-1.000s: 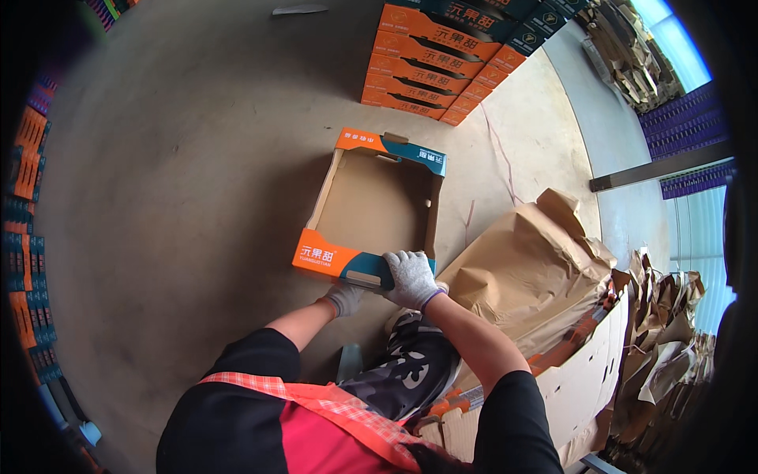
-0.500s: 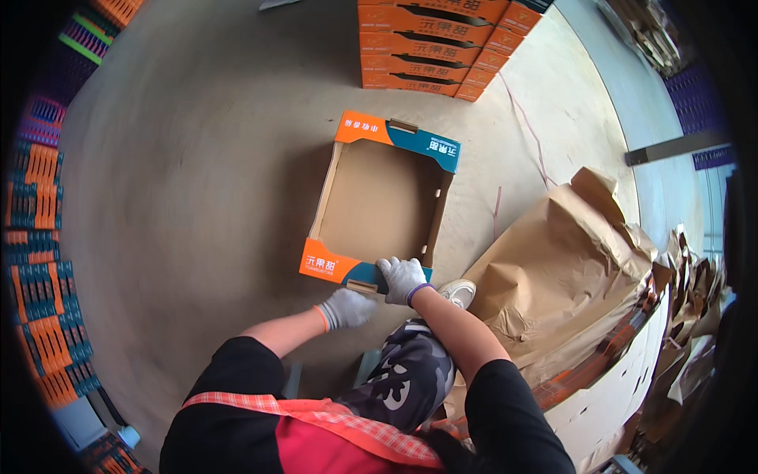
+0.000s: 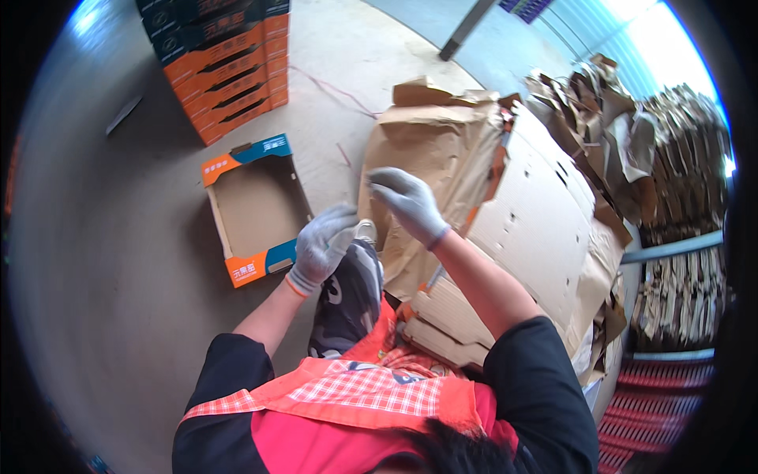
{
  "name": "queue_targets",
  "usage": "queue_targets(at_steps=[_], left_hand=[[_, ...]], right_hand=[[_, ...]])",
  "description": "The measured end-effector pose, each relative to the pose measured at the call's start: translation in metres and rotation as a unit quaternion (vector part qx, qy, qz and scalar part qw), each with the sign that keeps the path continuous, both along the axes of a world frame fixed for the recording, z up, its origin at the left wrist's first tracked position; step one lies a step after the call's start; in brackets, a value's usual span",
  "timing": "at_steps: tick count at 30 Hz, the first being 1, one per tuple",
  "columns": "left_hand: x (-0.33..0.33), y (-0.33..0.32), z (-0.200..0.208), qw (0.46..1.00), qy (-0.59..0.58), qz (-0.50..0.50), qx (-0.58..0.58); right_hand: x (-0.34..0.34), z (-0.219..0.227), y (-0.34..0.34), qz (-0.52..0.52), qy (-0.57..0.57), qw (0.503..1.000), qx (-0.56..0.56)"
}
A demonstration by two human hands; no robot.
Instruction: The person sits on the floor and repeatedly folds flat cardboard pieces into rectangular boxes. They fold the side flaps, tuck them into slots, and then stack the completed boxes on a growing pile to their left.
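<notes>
An orange and teal open-topped carton (image 3: 247,268) sits on the floor ahead and to the left, its bare brown bottom showing. My left hand (image 3: 322,243), in a grey-white glove, hovers near the carton's right front corner, seen over its edge. Higher and to the right, my right hand (image 3: 410,207), gloved too, is raised in front of brown wrapping paper (image 3: 422,146). Neither hand holds anything; the fingers of both are stretched out. To my right lies a pile of flat cardboard blanks (image 3: 530,217), pale side up, partly covered by that paper.
A tall stack of orange and dark cartons (image 3: 237,83) stands beyond the open one. Crumpled brown paper (image 3: 592,134) and bundled cardboard sheets (image 3: 687,158) are at the far right. Red slatted crates (image 3: 655,411) stand at lower right. My shoe (image 3: 366,231) is beside the pile.
Both hands have left the carton's near edge and risen, the right one swinging toward the cardboard pile. My view has turned right, so the carton and stack appear farther left.
</notes>
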State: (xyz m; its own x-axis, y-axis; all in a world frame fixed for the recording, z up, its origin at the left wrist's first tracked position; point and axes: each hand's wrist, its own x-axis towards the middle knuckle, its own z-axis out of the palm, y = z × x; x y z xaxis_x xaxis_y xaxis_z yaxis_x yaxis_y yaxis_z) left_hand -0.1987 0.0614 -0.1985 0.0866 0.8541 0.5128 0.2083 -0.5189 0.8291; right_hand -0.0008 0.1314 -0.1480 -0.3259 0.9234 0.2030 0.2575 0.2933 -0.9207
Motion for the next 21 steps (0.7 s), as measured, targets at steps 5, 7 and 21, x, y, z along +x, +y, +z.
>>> queue_targets(at_steps=[5,7,21], left_hand=[[0.103,0.021,0.031,0.995,0.062,-0.059,0.06],[0.156,0.03,0.033,0.993,0.115,-0.039,0.014],[0.254,0.068,0.048,0.906,-0.004,-0.143,-0.397]], right_hand=[[0.232,0.016,-0.124,-0.422,-0.116,0.897,0.067],[0.322,0.019,-0.175,-0.614,-0.28,0.735,0.062],[0.438,-0.006,-0.317,-0.69,-0.238,0.679,-0.071]])
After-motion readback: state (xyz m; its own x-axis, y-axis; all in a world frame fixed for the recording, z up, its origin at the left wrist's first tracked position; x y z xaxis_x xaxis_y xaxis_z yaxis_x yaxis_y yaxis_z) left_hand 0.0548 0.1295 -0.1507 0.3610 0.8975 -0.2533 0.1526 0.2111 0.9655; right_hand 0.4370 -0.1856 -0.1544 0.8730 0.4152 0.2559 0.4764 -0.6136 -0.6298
